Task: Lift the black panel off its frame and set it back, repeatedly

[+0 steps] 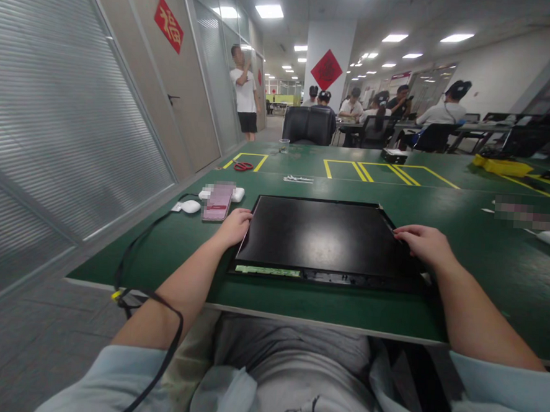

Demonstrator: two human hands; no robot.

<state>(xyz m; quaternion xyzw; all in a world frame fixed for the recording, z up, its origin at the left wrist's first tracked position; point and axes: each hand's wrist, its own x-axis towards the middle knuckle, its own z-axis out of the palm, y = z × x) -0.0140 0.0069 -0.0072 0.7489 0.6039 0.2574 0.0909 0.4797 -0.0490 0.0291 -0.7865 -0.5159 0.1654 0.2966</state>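
A flat black display panel lies on the green table in front of me, its frame showing around it. Along its near edge runs a strip of green circuit board, exposed at the left part. My left hand grips the panel's left edge, fingers closed against the side. At the opposite edge, my right hand has its fingers and thumb pinched on the rim near the upper right. Parts of the fingertips on both sides are hidden by the panel's edge.
Left of the panel are a phone and a white rounded device with a black cable. Farther back lie red scissors, small white pieces, a clear cup, a black box and a yellow tray. Several people are beyond.
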